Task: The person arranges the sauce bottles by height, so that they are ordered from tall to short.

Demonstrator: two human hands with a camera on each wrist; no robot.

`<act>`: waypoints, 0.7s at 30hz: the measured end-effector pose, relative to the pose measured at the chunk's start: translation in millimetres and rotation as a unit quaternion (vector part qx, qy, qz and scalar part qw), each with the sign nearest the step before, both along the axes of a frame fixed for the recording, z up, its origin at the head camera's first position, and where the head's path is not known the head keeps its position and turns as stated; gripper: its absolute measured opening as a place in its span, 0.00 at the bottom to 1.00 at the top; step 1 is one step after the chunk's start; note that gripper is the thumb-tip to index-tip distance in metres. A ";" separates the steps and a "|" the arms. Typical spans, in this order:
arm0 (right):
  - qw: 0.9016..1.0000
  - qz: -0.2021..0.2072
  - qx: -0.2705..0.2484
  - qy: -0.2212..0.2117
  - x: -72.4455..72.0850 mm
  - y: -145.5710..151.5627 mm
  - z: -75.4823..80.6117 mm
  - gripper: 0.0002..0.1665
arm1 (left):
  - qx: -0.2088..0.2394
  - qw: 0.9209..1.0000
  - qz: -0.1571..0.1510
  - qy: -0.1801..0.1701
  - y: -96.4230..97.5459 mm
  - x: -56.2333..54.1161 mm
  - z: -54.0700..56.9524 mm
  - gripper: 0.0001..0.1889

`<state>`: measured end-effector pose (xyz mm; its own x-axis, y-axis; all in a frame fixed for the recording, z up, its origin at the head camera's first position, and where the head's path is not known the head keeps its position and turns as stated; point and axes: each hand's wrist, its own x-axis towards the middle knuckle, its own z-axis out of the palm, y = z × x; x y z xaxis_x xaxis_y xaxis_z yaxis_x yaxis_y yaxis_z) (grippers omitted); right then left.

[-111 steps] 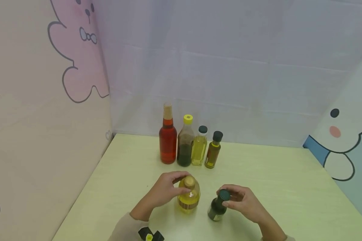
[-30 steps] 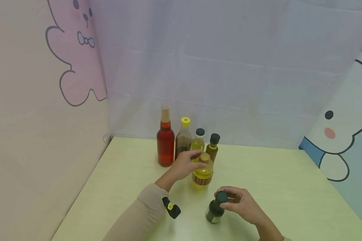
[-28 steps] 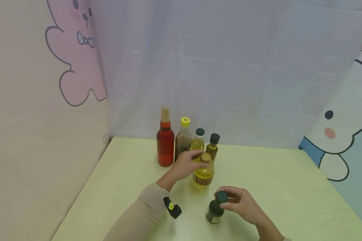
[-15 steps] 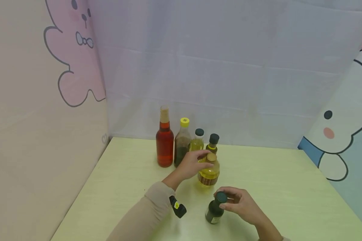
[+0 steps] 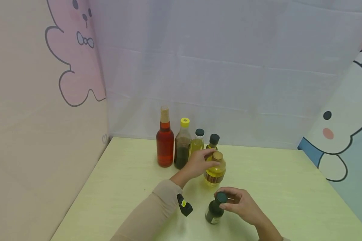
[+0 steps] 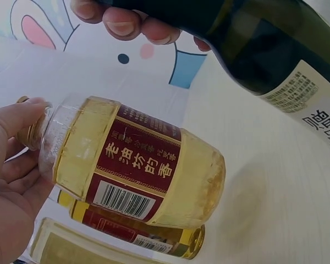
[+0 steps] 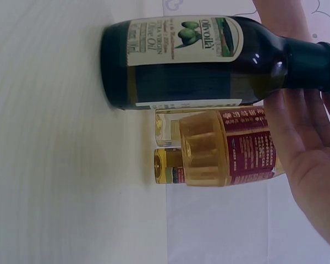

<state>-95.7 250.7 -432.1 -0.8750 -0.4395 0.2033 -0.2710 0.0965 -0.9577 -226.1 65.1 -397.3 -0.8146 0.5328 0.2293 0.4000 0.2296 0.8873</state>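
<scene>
My left hand grips the gold-capped neck of a round clear bottle of yellow cooking oil. In the left wrist view this oil bottle shows a maroon label, and a faint shadow lies on the table apart from its base. Nearer the front, my right hand holds a dark green olive oil bottle by the neck, thumb on one side and fingers on the other. The right wrist view shows the cream label of the olive oil bottle; it stands upright in the head view.
Along the back of the pale table stand a tall red bottle, a yellow-capped bottle of dark liquid, a green-capped oil bottle and a small dark-capped bottle, partly hidden by my left hand. A white curtain hangs behind.
My left hand has carried the cooking oil bottle away from me and to the right, close in front of the small dark-capped bottle. My right hand and the olive oil bottle have stayed nearly still.
</scene>
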 end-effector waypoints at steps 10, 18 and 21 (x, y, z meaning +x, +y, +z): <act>1.000 0.001 -0.011 0.007 1.5 1.1 -1.3 0.18 | -0.011 1.000 -0.011 0.012 12.8 -3.0 -3.9 0.21; 1.000 -0.004 -0.006 0.013 -0.1 0.4 -1.9 0.17 | -0.010 0.999 -0.029 0.021 17.6 -6.8 -4.5 0.20; 1.000 -0.001 -0.010 0.015 -0.3 0.5 -2.6 0.16 | -0.024 0.999 -0.024 0.026 20.8 -8.6 -4.5 0.21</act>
<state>-96.1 251.2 -434.7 -0.8692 -0.4330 0.2387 -0.3004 0.0789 -0.9506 -234.7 85.9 -401.8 -0.7757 0.5819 0.2442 0.4565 0.2504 0.8537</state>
